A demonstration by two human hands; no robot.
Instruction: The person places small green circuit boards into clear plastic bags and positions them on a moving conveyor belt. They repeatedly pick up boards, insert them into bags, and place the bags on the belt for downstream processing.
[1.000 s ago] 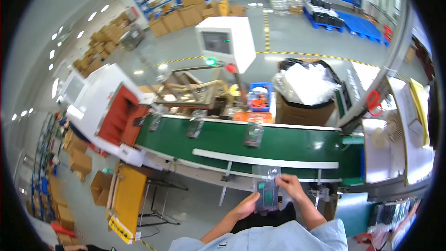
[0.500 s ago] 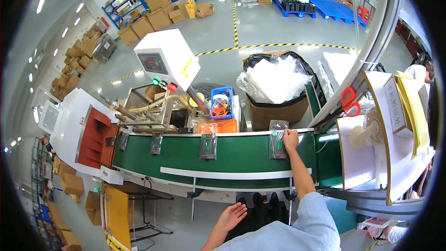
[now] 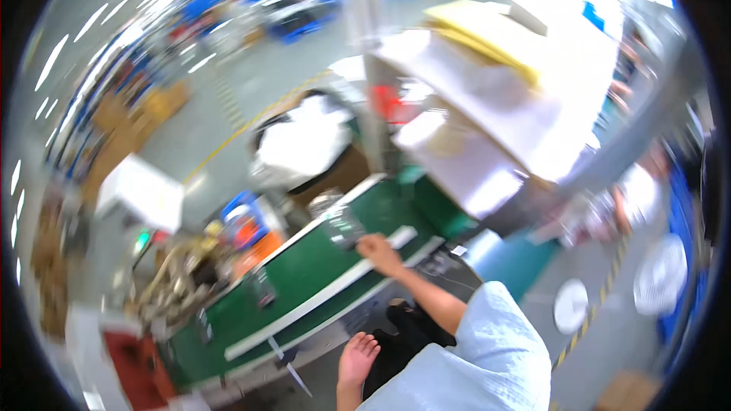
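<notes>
A clear plastic packet (image 3: pixel 342 227) with a dark content lies on the green conveyor belt (image 3: pixel 301 265), blurred by motion. My right hand (image 3: pixel 378 253) is curled closed at the packet's near right corner; whatever is in its fingers, if anything, is hidden. Short of the belt, low in front of my body, my left hand (image 3: pixel 358 358) is open and holds nothing. Farther left along the belt lie another packet (image 3: pixel 263 288) and a smaller-looking one (image 3: pixel 203 326).
A white guide rail (image 3: pixel 327 289) runs along the belt's near side. Beyond the belt stand a box lined with black plastic (image 3: pixel 335 179), a blue bin (image 3: pixel 242 219) and a white machine head (image 3: pixel 141 192). White shelving (image 3: pixel 457 171) borders the right end, with a grey post (image 3: pixel 601 175) beside it.
The whole view has swung to the right and tilted, smearing the picture. My right hand has moved from the packet's upper right side to its near corner. My left hand stays low and open.
</notes>
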